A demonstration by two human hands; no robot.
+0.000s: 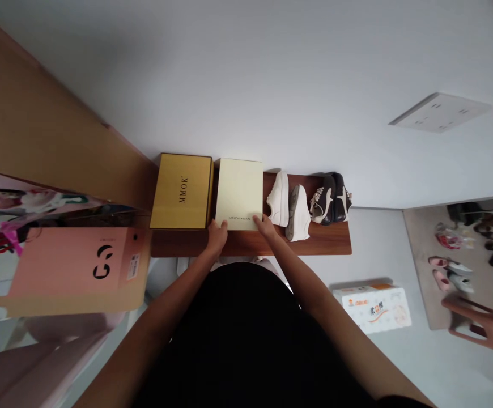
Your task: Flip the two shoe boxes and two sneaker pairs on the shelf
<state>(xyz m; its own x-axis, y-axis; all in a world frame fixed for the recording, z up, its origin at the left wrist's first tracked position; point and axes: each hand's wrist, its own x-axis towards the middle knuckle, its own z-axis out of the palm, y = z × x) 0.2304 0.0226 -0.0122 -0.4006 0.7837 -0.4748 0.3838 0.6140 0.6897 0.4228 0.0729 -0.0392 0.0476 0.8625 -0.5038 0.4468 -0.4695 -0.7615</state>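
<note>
Clamped at its near corners by left hand (216, 237) and right hand (266, 226), the cream box (240, 190) sits just right of the gold box (182, 191); likely stiff, smooth card, contents' weight unknown, so best held low on both sides, not by the lid.
</note>
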